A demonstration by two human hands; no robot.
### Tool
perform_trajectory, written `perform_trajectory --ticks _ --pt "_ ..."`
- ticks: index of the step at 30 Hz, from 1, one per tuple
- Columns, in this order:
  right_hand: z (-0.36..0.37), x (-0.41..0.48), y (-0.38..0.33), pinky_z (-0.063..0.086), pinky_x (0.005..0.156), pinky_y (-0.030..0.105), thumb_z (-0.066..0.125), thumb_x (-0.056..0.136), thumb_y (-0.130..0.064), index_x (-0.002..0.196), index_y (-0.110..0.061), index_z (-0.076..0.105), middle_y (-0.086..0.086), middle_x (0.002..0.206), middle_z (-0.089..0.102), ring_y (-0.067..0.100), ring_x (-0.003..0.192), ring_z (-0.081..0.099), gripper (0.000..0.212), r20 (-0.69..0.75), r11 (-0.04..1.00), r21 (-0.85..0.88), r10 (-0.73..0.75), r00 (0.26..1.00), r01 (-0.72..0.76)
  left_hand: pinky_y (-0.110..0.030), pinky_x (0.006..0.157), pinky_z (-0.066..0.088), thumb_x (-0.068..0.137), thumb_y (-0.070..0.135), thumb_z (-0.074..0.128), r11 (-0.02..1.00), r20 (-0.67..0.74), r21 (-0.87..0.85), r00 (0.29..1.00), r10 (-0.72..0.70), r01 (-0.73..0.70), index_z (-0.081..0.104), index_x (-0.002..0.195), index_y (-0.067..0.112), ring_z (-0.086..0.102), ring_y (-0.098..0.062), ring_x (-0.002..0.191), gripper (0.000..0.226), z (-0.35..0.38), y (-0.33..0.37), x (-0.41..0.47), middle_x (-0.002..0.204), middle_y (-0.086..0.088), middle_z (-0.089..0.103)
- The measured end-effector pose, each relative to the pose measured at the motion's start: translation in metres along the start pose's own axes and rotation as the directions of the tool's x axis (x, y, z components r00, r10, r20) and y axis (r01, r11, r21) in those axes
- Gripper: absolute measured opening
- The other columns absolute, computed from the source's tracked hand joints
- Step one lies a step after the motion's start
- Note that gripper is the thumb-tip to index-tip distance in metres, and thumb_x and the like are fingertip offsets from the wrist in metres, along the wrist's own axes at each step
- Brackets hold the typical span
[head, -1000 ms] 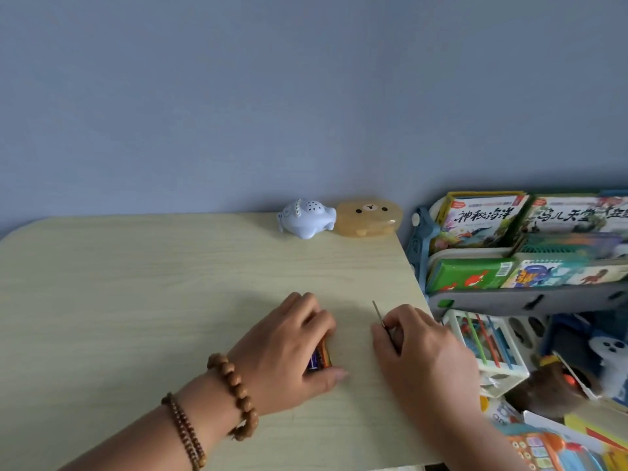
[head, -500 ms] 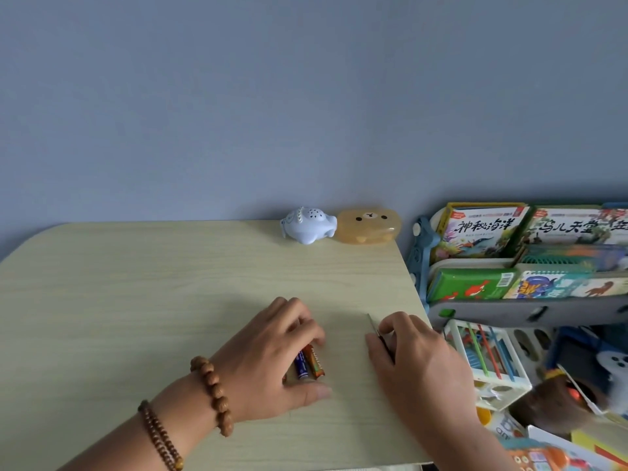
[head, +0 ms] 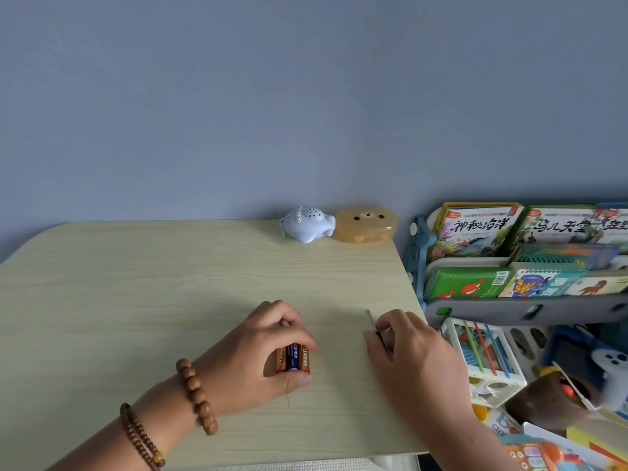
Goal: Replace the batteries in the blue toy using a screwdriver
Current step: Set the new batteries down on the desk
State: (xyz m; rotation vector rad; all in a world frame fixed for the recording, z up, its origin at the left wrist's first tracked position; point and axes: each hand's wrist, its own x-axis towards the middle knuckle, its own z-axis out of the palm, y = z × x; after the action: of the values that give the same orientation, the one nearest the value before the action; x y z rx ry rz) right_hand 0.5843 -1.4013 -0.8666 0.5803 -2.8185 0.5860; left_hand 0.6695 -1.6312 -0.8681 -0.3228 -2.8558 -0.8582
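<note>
The pale blue toy (head: 307, 227) sits at the far edge of the wooden table (head: 136, 300), against the wall. My left hand (head: 258, 355) rests on the table near the front and holds a small bundle of batteries (head: 293, 360), orange and dark blue, between thumb and fingers. My right hand (head: 407, 351) lies to the right of it, near the table's right edge, closed around a thin screwdriver (head: 373, 324) whose metal tip sticks out toward the wall. Both hands are well short of the toy.
An amber bear-shaped box (head: 365, 224) stands right beside the toy. Past the table's right edge is a rack of children's books (head: 509, 253) and a heap of toys (head: 492, 362) below it.
My left hand has lifted its fingers back, uncovering the batteries it holds. My right hand with the screwdriver has barely shifted. The view has tilted slightly.
</note>
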Motion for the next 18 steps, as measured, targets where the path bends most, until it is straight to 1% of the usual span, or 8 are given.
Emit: perform_trajectory --ticks 2,7,11,18 --pt "0.0 -0.001 0.0 0.048 0.049 0.03 0.06 0.087 -0.045 0.084 -0.031 0.058 -0.008 0.074 0.061 0.013 0.067 0.057 0.014 -0.003 1.0 0.011 0.003 1.0 -0.003 -0.022 0.096 0.045 0.08 0.053 0.071 1.0 -0.013 0.004 1.0 -0.002 0.002 0.067 0.11 0.039 0.05 -0.003 0.112 0.033 0.0 0.0 -0.001 0.115 0.02 0.047" --pt "0.001 -0.004 0.002 0.049 0.048 0.032 0.063 0.085 -0.042 0.081 -0.03 0.059 -0.008 0.071 0.061 0.013 0.066 0.057 0.013 -0.015 1.0 0.026 -0.002 1.0 0.002 -0.018 0.095 0.043 0.08 0.055 0.07 1.0 -0.012 0.022 1.0 -0.005 0.005 0.066 0.111 0.04 0.049 0.0 0.111 0.034 0.001 -0.001 -0.004 0.113 0.023 0.048" --pt "-0.001 -0.007 0.002 0.048 0.047 0.031 0.065 0.085 -0.039 0.08 -0.029 0.062 -0.008 0.07 0.061 0.014 0.066 0.055 0.011 -0.021 0.999 0.034 0.006 1.0 -0.006 -0.019 0.095 0.044 0.081 0.056 0.069 1.0 -0.017 0.01 1.0 -0.007 0.007 0.066 0.112 0.04 0.049 -0.001 0.112 0.035 0.001 -0.001 -0.005 0.114 0.025 0.048" --pt "-0.001 -0.013 0.002 0.045 0.048 0.03 0.067 0.084 -0.034 0.077 -0.029 0.061 -0.008 0.066 0.057 0.013 0.063 0.053 0.01 -0.032 0.998 0.061 -0.009 0.999 0.011 -0.016 0.093 0.043 0.081 0.055 0.069 1.0 -0.03 0.01 1.0 -0.003 0.003 0.066 0.112 0.041 0.049 0.002 0.111 0.034 0.002 -0.002 -0.006 0.114 0.027 0.046"
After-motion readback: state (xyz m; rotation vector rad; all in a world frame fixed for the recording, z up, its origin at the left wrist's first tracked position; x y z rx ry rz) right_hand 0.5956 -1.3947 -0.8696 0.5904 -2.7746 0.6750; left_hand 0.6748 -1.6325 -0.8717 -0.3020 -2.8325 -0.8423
